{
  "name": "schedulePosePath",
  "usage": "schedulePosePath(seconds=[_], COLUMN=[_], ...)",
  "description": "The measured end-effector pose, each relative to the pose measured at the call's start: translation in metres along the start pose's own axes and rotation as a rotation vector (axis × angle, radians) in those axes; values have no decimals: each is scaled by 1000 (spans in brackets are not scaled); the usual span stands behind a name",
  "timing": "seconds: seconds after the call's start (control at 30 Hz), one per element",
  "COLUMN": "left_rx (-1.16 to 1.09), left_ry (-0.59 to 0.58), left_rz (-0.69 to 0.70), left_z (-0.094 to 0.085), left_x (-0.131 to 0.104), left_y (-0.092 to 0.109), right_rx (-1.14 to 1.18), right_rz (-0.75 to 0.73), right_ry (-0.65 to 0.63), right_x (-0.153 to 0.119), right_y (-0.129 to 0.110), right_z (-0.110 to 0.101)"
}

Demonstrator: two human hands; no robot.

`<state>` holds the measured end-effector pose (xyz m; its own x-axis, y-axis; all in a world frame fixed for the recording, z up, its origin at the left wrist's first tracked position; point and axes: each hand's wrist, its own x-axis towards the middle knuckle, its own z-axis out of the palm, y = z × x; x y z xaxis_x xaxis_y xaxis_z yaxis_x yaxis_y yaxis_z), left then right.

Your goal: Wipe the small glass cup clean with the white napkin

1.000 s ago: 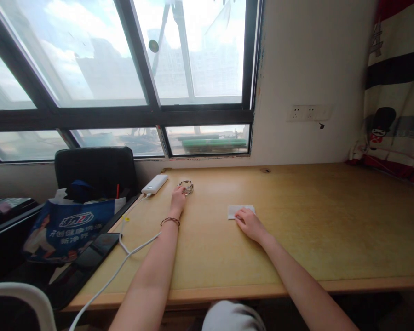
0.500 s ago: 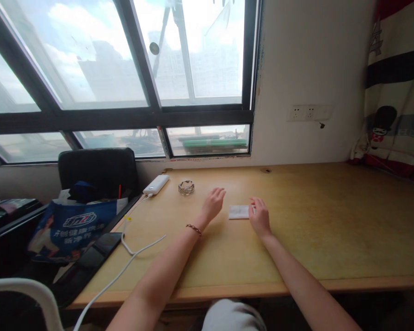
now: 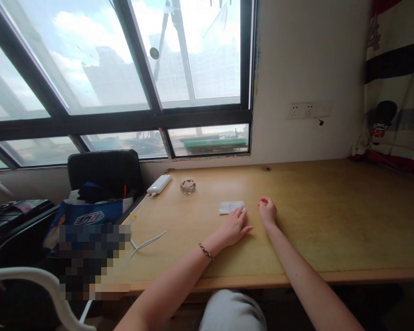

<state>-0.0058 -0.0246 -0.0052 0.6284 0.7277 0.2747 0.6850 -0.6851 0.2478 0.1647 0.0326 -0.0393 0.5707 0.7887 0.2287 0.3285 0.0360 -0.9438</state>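
On the table (image 3: pixel 331 230), in the head view, a flat white cloth (image 3: pixel 227 207), perhaps tissue, lies partly under the fingertips of the spread left hand (image 3: pixel 232 226). The right hand (image 3: pixel 268 211) is curled just beside it; whether it pinches anything, I cannot tell. The cloth should be light and soft, best gripped by its uncovered left edge.

The location appears to be a domestic room. A patterned curtain (image 3: pixel 396 73), a window (image 3: pixel 105 82) and a wooden bench (image 3: pixel 326 220) indicate this.
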Motion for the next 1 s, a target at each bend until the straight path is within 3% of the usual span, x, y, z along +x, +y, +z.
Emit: schedulePosePath(seconds=[0.13, 0.3, 0.47, 1.0], left_rx=[64, 231, 404, 466], left_ry=[46, 44, 113, 141], left_rz=[-170, -259, -475, -670], left_z=[-14, -36, -49, -57], left_x=[-21, -57, -90, -97], left_y=[-33, -77, -102, -90], right_rx=[-37, -39, -22, -56], right_rz=[15, 19, 20, 5], right_ry=[-11, -32, -56, -48], right_x=[-1, -1, 0, -1], right_y=[-1, 1, 2, -1], right_z=[-2, -1, 0, -2])
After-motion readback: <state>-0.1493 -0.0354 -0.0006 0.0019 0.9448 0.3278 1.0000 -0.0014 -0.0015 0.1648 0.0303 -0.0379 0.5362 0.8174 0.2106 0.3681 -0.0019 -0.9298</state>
